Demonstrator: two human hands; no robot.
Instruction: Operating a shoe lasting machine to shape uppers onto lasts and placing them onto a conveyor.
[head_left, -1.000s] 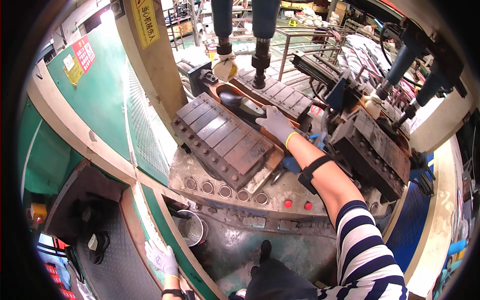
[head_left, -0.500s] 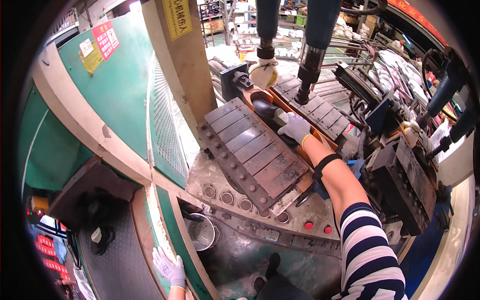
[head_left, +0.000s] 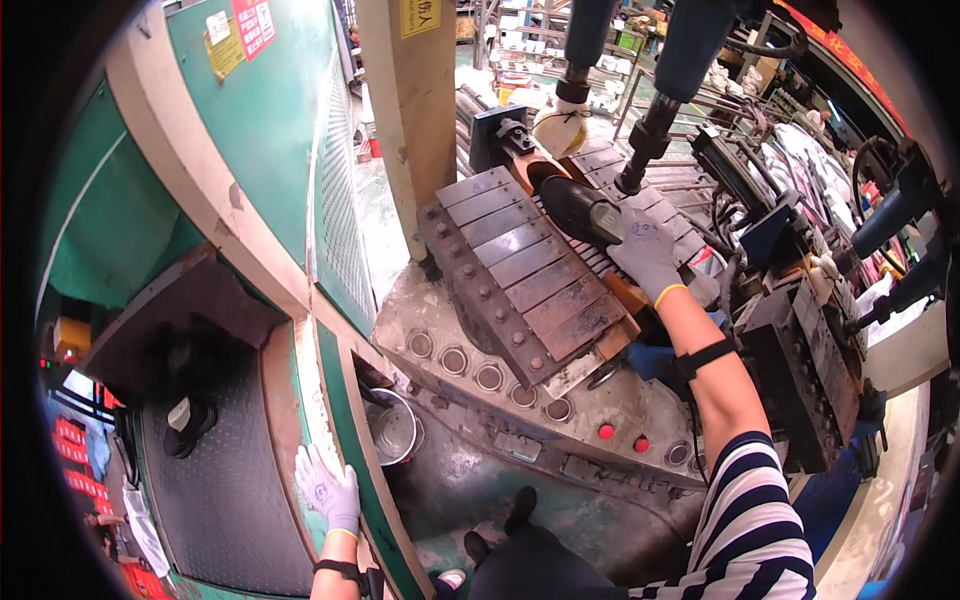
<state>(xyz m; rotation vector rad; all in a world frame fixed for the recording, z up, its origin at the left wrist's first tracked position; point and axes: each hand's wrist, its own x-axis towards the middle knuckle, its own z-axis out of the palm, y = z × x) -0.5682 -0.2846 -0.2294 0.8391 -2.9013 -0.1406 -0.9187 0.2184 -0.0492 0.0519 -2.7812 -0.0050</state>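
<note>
Head view looks down on a person at a heavy, grimy press machine. Their right hand (head_left: 648, 255), in a pale glove with a yellow cuff, reaches out over the machine and its grip is closed around the heel end of a black shoe (head_left: 578, 208), which lies on its side in the channel between two slabs of ribbed metal plates. The nearer slab, the left mould block (head_left: 520, 275), is a dark bank of bolted steel bars tilted toward the person; the right mould block (head_left: 650, 190) sits just behind the shoe. A dark cylindrical ram (head_left: 645, 140) comes down from above and stands just beside the toe end of the shoe, and a second ram (head_left: 572, 75) hangs farther back over a pale, cloth-wrapped form (head_left: 558, 128). The right forearm carries a black strap below the elbow, and the sleeve is striped navy and white. Their left hand (head_left: 328, 490), gloved the same way, rests flat with fingers spread on the green frame edge (head_left: 345, 400) low at the left, holding nothing. Close by it sits a small metal pot (head_left: 395, 428), and two red buttons (head_left: 620, 437) show on the machine's front plate.
</note>
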